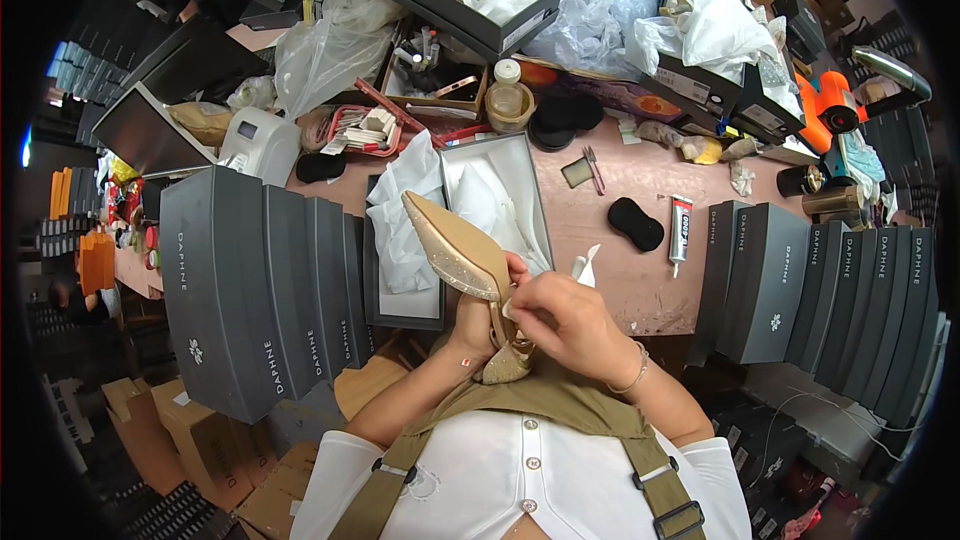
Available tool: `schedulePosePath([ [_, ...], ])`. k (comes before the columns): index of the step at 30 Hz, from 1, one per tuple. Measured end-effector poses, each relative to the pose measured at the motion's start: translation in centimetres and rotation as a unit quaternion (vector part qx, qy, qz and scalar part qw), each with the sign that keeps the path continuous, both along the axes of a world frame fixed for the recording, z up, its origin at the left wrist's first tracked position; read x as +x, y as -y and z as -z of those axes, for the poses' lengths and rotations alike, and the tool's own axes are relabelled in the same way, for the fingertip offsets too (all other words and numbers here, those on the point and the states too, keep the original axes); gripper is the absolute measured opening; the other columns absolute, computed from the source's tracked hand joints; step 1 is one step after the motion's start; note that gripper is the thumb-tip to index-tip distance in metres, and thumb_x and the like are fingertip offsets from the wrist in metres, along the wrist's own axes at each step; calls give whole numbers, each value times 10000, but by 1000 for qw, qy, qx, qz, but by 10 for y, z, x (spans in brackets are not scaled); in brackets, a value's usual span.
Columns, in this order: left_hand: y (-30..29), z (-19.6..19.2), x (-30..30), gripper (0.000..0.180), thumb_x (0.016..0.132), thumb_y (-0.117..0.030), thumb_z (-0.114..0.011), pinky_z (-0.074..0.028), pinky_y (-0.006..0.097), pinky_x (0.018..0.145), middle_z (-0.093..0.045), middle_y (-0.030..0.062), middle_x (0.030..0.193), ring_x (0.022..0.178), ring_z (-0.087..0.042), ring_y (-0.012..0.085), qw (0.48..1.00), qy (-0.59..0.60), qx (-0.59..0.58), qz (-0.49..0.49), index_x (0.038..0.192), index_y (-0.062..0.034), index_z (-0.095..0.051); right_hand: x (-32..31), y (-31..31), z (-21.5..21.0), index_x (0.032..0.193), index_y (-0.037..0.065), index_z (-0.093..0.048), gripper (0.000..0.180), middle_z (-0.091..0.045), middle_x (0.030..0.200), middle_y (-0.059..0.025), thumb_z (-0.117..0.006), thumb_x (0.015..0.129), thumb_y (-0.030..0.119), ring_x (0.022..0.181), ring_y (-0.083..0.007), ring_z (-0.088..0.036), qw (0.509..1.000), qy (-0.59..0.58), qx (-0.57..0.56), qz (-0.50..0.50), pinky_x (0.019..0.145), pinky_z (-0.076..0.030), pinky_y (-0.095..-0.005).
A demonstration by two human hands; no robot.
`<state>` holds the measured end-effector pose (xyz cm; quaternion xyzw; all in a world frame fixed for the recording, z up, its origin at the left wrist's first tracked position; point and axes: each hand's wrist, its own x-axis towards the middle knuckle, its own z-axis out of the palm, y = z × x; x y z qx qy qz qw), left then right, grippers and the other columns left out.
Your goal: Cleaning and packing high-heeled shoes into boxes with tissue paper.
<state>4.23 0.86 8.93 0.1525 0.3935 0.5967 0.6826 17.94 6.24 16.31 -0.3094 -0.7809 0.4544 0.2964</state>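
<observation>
A beige high-heeled shoe (450,240) with glitter along its edge is tilted up in front of me, sole side showing and toe pointing far left. My left hand (474,328) grips it from below around the heel end. My right hand (572,318) is closed in a pinch against the shoe, on a white tissue (585,266) that sticks out beyond the knuckles and shows at the fingertips. Behind the shoe lies an open grey shoe box (405,308) with white wrapping paper (405,215); part of what is inside is hidden.
Grey shoe boxes stand in rows at left (215,290) and right (770,285). On the pink table are a glue tube (680,230), a black pad (636,224), tweezers (595,170) and a jar (508,100). Boxes heaped with paper line the back.
</observation>
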Motion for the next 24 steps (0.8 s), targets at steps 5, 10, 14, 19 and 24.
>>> schedulePosePath([
  [5, 2, 0, 3, 238, 937, -245, -441, -441, 236, 729, -549, 40, 866, 789, -539, 107, 998, -24, -48, -45, 1040, -39, -502, -17, 4, 19, 874, 58, -598, 153, -575, 814, -86, -664, 746, 9, 736, -276, -581, 986, 16, 165, -12, 689, -497, -346],
  [10, 0, 1, -1, 254, 962, -284, -419, -439, 228, 689, -544, 48, 853, 763, -521, 108, 998, -10, -61, -20, 1007, -51, -511, -6, 5, 5, 875, 52, -599, 139, -576, 822, -96, -663, 755, 25, 746, -279, -590, 991, 41, 43, -124, 689, -496, -351],
  [14, -1, -1, 6, 264, 972, -298, -409, -432, 228, 641, -534, 51, 821, 705, -505, 107, 993, 53, -84, -63, 1009, -53, -502, -13, 3, 13, 873, 46, -594, 122, -568, 814, -99, -661, 772, 55, 757, -282, -599, 993, 54, 93, -57, 671, -496, -346],
  [19, -2, 1, -5, 252, 968, -309, -423, -431, 219, 619, -534, 34, 797, 691, -509, 84, 996, -10, -83, -34, 997, -72, -505, -1, 2, -1, 876, 42, -574, 118, -557, 819, -104, -638, 784, 80, 722, -287, -597, 989, 45, 25, -142, 626, -492, -365],
  [24, -10, -4, -8, 243, 967, -305, -428, -426, 228, 607, -531, 41, 783, 681, -503, 94, 996, 24, -73, -53, 999, -77, -506, 5, -12, -12, 933, 37, -601, 178, -587, 816, -118, -659, 825, 166, 674, -313, -614, 998, 49, -35, -35, 623, -506, -384],
])
